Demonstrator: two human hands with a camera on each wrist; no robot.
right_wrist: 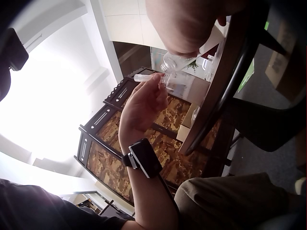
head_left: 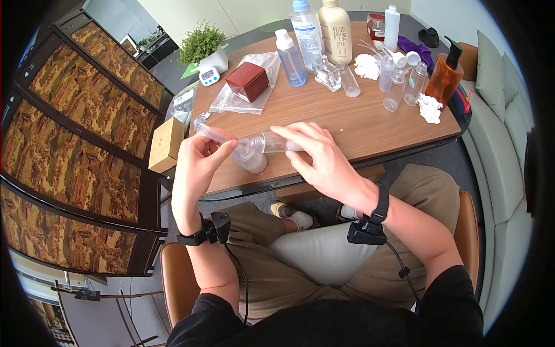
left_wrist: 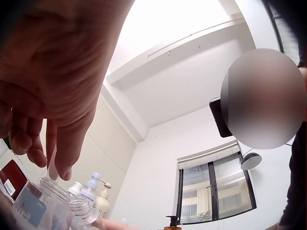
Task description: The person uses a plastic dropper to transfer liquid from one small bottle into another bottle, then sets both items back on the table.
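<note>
My left hand (head_left: 196, 165) pinches a translucent plastic tube (head_left: 213, 134) between thumb and fingers, slanted at the mouth of a wide clear jar-like bottle (head_left: 250, 159). In the left wrist view this bottle (left_wrist: 36, 208) shows a threaded rim and a bluish label. My right hand (head_left: 324, 156) holds a smaller clear bottle (head_left: 272, 142) tipped on its side by its base end, thumb and fingers around it. The small bottle's threaded neck (left_wrist: 80, 205) is right beside the wide bottle's rim. The right wrist view shows the tube (right_wrist: 143, 77) sticking out past my left fingers.
Behind my hands, a dark red box (head_left: 247, 81) lies on a plastic bag. A timer (head_left: 208, 76) and a potted plant (head_left: 202, 45) stand back left. Several bottles, crumpled tissues (head_left: 429, 109) and an amber pump bottle (head_left: 444, 78) fill the back right. A cardboard box (head_left: 166, 144) sits left.
</note>
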